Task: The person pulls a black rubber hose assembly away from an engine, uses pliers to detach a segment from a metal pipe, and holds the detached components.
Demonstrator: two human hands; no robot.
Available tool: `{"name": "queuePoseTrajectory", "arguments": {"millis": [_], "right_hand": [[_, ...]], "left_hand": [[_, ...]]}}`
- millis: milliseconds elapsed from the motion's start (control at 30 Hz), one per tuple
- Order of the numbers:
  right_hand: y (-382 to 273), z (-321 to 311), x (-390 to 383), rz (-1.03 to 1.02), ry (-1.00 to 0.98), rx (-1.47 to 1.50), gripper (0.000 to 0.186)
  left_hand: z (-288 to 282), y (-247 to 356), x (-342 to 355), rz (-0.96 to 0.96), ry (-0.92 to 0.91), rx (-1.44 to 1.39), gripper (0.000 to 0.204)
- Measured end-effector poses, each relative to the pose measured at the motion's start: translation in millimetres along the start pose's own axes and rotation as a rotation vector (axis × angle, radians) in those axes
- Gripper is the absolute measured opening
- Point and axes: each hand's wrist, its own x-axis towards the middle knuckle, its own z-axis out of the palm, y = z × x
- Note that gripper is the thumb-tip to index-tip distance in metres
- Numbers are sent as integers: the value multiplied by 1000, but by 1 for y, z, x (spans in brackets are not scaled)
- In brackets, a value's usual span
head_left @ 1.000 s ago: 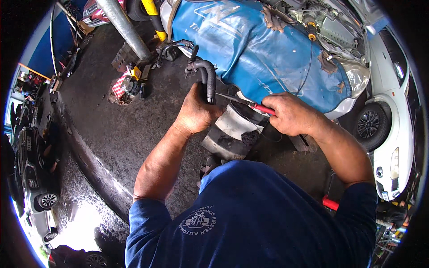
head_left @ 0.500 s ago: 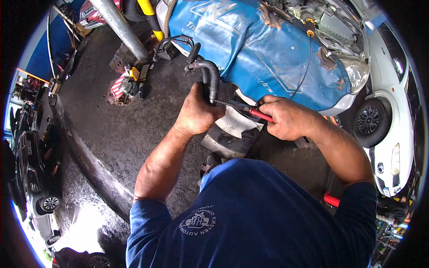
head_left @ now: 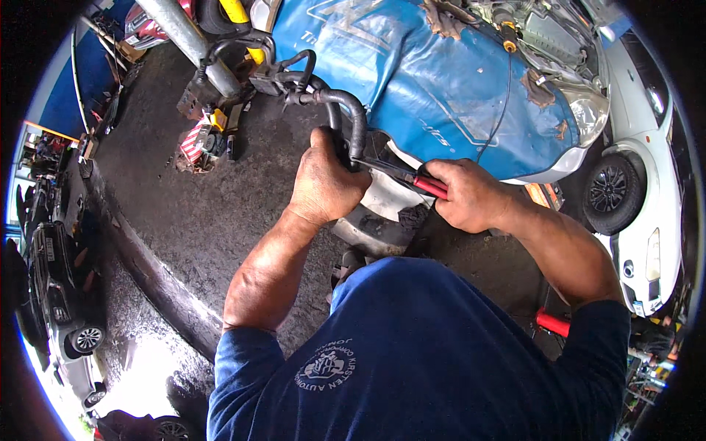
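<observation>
My left hand (head_left: 326, 184) is wrapped round the lower end of a bent black rubber hose (head_left: 357, 121), thumb pointing upward. Above the fist, the hose curves left into a branched bundle of thinner black hoses and fittings (head_left: 268, 81). My right hand (head_left: 471, 197) grips long-nosed pliers by their red handles (head_left: 431, 187). Their slim dark jaws point left and meet the hose end beside my left fist. Whether the tips are clamped on anything there is too small to tell.
A blue protective cover (head_left: 441, 95) drapes over a car front, beside an exposed engine bay (head_left: 551, 40). A metal post (head_left: 187, 48) rises at upper left, with a red-and-white box (head_left: 194, 142) near its foot. A white car (head_left: 643, 191) stands on the right.
The far end of the hose bundle has swung up and left, so more of its branches show. My left hand stays round the hose, and the pliers remain at its end.
</observation>
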Motion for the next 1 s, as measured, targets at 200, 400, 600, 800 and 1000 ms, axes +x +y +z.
{"name": "queuePoseTrajectory", "arguments": {"millis": [200, 400, 600, 800, 1000], "right_hand": [[9, 3, 4, 80, -155, 161, 16], [19, 4, 6, 118, -286, 161, 28], [12, 20, 5, 159, -216, -7, 33], [18, 39, 10, 146, -169, 53, 37], [5, 37, 2, 136, -338, 364, 39]], "left_hand": [[5, -15, -1, 26, -87, -110, 48], [8, -19, -1, 5, -184, -83, 53], [14, -24, 8, -53, -186, 5, 53], [22, -38, 13, -28, -122, -49, 50], [12, -39, 10, 51, -183, -130, 53]]}}
